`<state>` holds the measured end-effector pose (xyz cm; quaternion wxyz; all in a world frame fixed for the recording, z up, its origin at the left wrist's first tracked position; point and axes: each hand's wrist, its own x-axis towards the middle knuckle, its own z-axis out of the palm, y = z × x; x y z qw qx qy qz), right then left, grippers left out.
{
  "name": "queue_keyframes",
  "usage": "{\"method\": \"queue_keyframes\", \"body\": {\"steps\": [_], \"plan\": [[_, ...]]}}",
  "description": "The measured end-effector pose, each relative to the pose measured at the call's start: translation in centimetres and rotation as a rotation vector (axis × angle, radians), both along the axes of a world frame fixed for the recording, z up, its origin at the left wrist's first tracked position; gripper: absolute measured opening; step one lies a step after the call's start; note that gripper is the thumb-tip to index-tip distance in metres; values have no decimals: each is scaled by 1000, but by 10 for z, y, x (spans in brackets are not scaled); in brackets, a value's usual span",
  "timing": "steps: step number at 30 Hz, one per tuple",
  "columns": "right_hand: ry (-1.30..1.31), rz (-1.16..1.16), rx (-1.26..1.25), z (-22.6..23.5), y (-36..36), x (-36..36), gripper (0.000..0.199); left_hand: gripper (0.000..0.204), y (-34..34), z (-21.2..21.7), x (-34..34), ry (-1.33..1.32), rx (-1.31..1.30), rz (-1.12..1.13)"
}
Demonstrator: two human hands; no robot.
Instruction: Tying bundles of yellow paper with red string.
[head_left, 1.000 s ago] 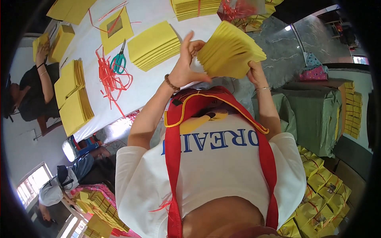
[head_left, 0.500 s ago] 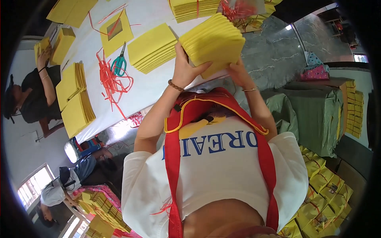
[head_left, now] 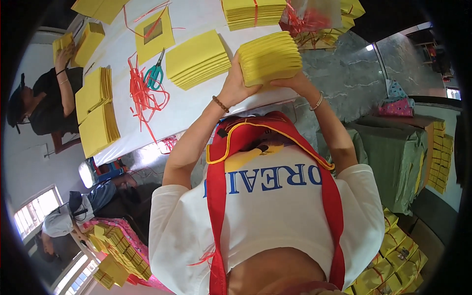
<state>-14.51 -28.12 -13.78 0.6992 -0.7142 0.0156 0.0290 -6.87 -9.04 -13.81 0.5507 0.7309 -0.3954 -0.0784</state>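
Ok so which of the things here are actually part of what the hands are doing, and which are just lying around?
In use:
yellow paper stack, gripped by the left hand and the right hand
white table under it

Lying about:
scissors
red strings
second yellow stack
tied bundle

Matt yellow paper stack (head_left: 270, 58), smooth white table (head_left: 196, 105), glossy plastic-handled scissors (head_left: 155, 73), thin red strings (head_left: 142, 98)

One head-worn fisheye view looks steeply down, close over the person's chest, toward the white worktable (head_left: 196, 105) (edges bend outward).
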Motion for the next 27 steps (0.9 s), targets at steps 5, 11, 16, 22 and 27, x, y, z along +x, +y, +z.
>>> {"method": "queue_keyframes", "body": {"steps": [5, 11, 16, 22, 27], "plan": [[30, 13, -55, -6, 3, -5, 76, 92, -3, -21, 6, 0, -31, -13], [68, 94, -65, -11, -21, -5, 94, 93, 3, -46, 9, 131, 97, -26], [65, 81, -63, 2, -24, 7, 97, 84, -5, -27, 3, 26, 90, 66], [100, 71, 36, -2, -32, 0, 97, 69, -18, -64, 5, -20, 170, 36], [43, -6, -71, -5, -35, 6, 90, 51, -30, -52, 4, -158, 289, 68]]}}
